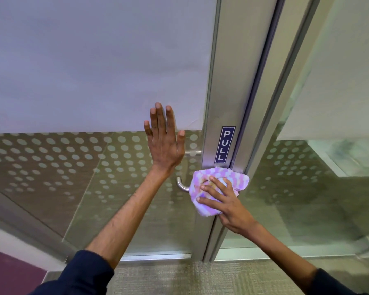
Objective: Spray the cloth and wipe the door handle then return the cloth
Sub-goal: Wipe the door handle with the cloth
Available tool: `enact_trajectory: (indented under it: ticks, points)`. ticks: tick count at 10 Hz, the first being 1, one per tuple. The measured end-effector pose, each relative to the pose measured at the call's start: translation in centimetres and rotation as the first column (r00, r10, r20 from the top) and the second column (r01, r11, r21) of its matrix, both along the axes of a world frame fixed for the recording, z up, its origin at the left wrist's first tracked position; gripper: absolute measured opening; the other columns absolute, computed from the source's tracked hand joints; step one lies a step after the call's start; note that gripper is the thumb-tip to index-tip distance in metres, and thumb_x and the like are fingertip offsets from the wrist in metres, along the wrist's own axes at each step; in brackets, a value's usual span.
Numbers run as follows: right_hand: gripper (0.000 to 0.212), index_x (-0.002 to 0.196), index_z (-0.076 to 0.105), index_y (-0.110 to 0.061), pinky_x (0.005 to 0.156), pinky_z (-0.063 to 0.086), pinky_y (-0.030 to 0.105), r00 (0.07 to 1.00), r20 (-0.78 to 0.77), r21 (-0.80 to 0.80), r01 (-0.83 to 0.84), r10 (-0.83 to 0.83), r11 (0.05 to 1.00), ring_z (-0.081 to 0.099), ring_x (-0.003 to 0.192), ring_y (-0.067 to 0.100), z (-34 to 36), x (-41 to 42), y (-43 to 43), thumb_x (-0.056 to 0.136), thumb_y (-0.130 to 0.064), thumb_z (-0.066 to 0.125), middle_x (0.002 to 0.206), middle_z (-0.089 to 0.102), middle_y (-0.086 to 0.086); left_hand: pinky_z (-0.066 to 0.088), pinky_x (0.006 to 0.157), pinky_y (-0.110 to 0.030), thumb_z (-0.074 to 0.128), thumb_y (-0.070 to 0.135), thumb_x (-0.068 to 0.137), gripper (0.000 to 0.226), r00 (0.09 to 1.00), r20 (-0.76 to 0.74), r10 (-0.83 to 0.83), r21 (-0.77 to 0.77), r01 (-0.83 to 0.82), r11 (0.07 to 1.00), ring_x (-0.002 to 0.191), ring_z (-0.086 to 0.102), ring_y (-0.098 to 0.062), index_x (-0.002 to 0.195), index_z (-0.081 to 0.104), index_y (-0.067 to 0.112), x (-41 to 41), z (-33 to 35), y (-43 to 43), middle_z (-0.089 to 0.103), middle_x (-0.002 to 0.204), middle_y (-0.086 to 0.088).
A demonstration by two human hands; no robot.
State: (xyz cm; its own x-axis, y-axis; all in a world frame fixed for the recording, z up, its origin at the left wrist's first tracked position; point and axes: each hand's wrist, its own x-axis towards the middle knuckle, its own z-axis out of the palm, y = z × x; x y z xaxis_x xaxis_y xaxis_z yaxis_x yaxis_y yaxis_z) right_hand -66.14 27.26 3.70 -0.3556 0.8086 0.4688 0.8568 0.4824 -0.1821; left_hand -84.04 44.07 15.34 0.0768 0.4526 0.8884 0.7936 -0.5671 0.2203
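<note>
A glass door [94, 60] fills most of the view; its upper part is frosted and plain, its lower part carries rows of pale round dots; a brushed metal frame [219, 81] runs down its right edge, and beside it stands a second glass panel [307, 188] with the same dots; below lies a grey-green carpet [179, 277] with a fine ribbed weave, and a purple patch shows at the lower left corner; on the frame sits a narrow dark blue label [224, 145] with white letters that read PULL from top to bottom; the door handle [181, 185] is a curved metal bar, smooth and shiny, and only its bent left end shows; the cloth [202, 184], soft and fluffy with pink, purple and pale blue checks, is bunched over the rest of the handle, just under the label; the right hand [224, 201] presses on the cloth, its fingers [209, 202] spread and curled around it; the left hand [164, 141] lies flat on the glass, fingers straight and released, holding nothing; both arms wear dark blue sleeves [83, 273] pushed up.
</note>
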Motion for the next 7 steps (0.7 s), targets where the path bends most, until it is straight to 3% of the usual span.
enact_trajectory:
  ticks: [1, 2, 3, 4, 6, 7]
  points:
    - [0.062, 0.138, 0.057, -0.025, 0.119, 0.015, 0.059, 0.959, -0.269, -0.018, 0.084, -0.086, 0.996, 0.017, 0.153, 0.029, -0.7, -1.2, -0.8, 0.081, -0.004, 0.044, 0.156, 0.041, 0.001, -0.017, 0.121, -0.038, 0.009, 0.044, 0.1, 0.063, 1.0, -0.004, 0.0, -0.001, 0.0, 1.0, 0.151, -0.019, -0.017, 0.154, -0.012, 0.019, 0.0, 0.1, 0.0, -0.025, 0.162, 0.002]
    - [0.048, 0.139, 0.056, -0.027, 0.119, 0.018, 0.062, 0.808, -0.568, -0.027, 0.173, -0.158, 0.984, 0.018, 0.153, 0.03, -1.4, -4.2, -1.3, 0.093, -0.02, 0.046, 0.158, 0.039, -0.003, -0.017, 0.121, -0.038, 0.009, 0.045, 0.1, 0.064, 1.0, -0.006, -0.002, -0.01, 0.002, 1.0, 0.151, -0.019, -0.017, 0.154, -0.012, 0.018, 0.0, 0.1, -0.1, -0.024, 0.162, 0.001]
    - [0.058, 0.139, 0.055, -0.034, 0.122, 0.017, 0.06, 0.566, -0.802, -0.062, 0.242, -0.193, 0.968, 0.016, 0.154, 0.019, -1.4, -7.4, -1.5, 0.086, -0.012, 0.052, 0.157, 0.039, -0.015, -0.017, 0.121, -0.038, 0.01, 0.045, 0.1, 0.064, 1.0, -0.009, 0.002, -0.021, -0.002, 1.0, 0.151, -0.019, -0.018, 0.154, -0.011, 0.018, -0.1, 0.0, -0.1, -0.024, 0.162, 0.001]
    - [0.081, 0.135, 0.056, -0.042, 0.12, 0.022, 0.063, 0.411, -0.878, -0.146, 0.261, -0.247, 0.954, 0.016, 0.154, 0.014, -1.5, -9.5, -2.0, 0.071, 0.008, 0.056, 0.154, 0.043, -0.013, -0.017, 0.122, -0.038, 0.011, 0.045, 0.101, 0.064, 1.0, -0.013, 0.003, -0.031, -0.004, 1.0, 0.151, -0.019, -0.019, 0.155, -0.011, 0.018, -0.1, -0.1, 0.0, -0.024, 0.162, -0.001]
    - [0.056, 0.135, 0.058, -0.041, 0.124, 0.016, 0.054, 0.404, -0.885, -0.178, 0.161, -0.23, 0.971, 0.015, 0.154, 0.016, -3.3, -10.5, -5.2, 0.085, -0.015, 0.053, 0.153, 0.044, -0.014, -0.017, 0.121, -0.037, 0.011, 0.046, 0.101, 0.065, 1.0, -0.029, 0.01, -0.049, -0.011, 0.999, 0.151, -0.02, -0.019, 0.155, -0.01, 0.017, -0.3, -0.1, -0.1, -0.024, 0.162, -0.002]
    - [0.057, 0.133, 0.061, -0.036, 0.123, 0.016, 0.058, 0.348, -0.903, -0.209, 0.152, -0.251, 0.966, 0.019, 0.153, 0.013, -3.3, -10.3, -6.3, 0.084, -0.008, 0.055, 0.151, 0.048, -0.015, -0.018, 0.121, -0.036, 0.012, 0.047, 0.101, 0.065, 0.999, -0.052, 0.005, -0.066, -0.008, 0.998, 0.15, -0.021, -0.019, 0.154, -0.011, 0.016, -0.5, 0.1, -0.3, -0.026, 0.162, -0.003]
